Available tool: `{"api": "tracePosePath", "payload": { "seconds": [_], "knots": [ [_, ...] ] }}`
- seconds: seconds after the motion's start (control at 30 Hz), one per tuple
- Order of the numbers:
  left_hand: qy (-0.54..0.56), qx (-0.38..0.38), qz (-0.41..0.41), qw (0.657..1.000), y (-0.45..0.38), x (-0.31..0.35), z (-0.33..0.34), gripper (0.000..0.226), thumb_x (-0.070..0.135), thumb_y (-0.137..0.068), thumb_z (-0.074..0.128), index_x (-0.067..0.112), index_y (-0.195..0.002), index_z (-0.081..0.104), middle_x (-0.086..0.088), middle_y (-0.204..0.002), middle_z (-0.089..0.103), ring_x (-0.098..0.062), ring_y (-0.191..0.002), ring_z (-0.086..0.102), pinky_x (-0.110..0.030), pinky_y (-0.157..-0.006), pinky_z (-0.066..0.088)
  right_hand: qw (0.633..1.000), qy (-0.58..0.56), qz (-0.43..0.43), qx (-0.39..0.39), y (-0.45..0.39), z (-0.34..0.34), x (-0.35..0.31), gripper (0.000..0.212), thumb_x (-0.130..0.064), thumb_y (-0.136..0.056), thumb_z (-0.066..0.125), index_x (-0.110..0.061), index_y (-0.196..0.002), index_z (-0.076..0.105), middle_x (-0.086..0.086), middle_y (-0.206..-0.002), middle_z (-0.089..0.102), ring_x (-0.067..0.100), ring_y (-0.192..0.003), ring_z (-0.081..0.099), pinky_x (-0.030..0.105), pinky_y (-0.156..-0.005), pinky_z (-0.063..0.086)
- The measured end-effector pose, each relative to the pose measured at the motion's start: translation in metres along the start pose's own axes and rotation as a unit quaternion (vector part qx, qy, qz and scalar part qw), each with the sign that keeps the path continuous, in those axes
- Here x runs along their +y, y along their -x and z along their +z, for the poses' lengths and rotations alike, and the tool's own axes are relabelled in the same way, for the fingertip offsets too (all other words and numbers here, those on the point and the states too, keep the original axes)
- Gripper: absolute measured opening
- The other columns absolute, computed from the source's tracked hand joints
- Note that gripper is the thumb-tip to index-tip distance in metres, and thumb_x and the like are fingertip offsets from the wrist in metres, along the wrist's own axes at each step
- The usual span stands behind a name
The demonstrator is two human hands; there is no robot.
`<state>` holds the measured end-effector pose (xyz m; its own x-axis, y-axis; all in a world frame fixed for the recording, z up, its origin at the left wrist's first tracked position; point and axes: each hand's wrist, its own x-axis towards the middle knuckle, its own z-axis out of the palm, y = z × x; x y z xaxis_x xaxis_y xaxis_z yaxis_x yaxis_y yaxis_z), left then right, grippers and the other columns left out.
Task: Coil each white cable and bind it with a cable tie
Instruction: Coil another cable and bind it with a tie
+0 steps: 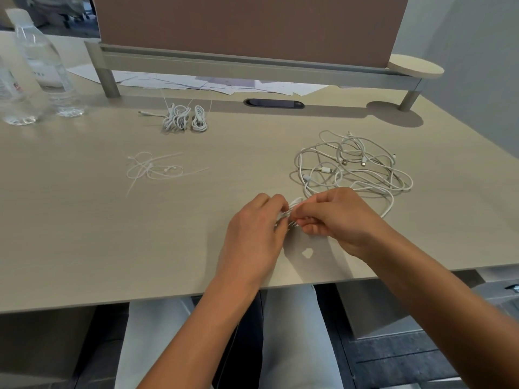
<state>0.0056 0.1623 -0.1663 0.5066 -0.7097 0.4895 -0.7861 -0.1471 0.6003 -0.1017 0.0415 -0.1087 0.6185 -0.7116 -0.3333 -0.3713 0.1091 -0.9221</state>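
Both hands, left hand [254,226] and right hand [334,220], pinch a small cable coil [289,213] just above the bench [84,234]. Best to keep loops tight and even while winding.

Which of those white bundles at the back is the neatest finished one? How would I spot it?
Start at the dark slot in the desk below the brown screen. Left of it lie two bound bundles side by side. The neat coil is the smaller, tighter one nearest the slot; the bundle on its left is bulkier, with a plug end trailing out to the left.
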Motion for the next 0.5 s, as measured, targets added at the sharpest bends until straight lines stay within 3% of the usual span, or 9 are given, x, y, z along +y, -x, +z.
{"api": "tracePosePath", "payload": {
  "seconds": [0.23, 0.37, 0.5],
  "knots": [
    [-0.015, 0.02, 0.051, 0.998, -0.002, -0.004, 0.0, 0.002, 0.016, -0.095, 0.068, 0.017, -0.093, 0.067, 0.002, -0.084, 0.059, -0.02, -0.069, 0.057, -0.042, -0.059, 0.05, 0.999, 0.021, -0.039, -0.013, 0.004, -0.005, -0.003, 0.007, 0.003, -0.088, 0.075, 0.008, -0.093, 0.077, 0.025, -0.087, 0.074, 0.018, -0.074, 0.07, 0.024, -0.072, 0.062],
    [0.062, 0.027, 0.029, 0.997, -0.002, -0.009, 0.002, 0.006, 0.01, -0.093, 0.069, 0.015, -0.09, 0.069, 0.004, -0.082, 0.062, -0.011, -0.07, 0.054, -0.025, -0.065, 0.044, 0.997, 0.024, -0.051, -0.054, 0.008, -0.005, -0.003, 0.009, 0.003, -0.093, 0.069, 0.008, -0.099, 0.073, 0.019, -0.079, 0.07, 0.019, -0.069, 0.066, 0.025, -0.069, 0.061],
    [0.161, 0.013, -0.072, 0.984, -0.003, -0.011, -0.003, 0.011, 0.008, -0.089, 0.074, 0.018, -0.083, 0.072, 0.01, -0.075, 0.068, -0.002, -0.067, 0.058, -0.011, -0.067, 0.041, 0.992, -0.029, -0.016, -0.124, 0.008, -0.011, -0.012, 0.024, 0.003, -0.103, 0.05, 0.009, -0.111, 0.071, 0.026, -0.1, 0.076, 0.028, -0.086, 0.075, 0.029, -0.078, 0.064]
  ]
}}
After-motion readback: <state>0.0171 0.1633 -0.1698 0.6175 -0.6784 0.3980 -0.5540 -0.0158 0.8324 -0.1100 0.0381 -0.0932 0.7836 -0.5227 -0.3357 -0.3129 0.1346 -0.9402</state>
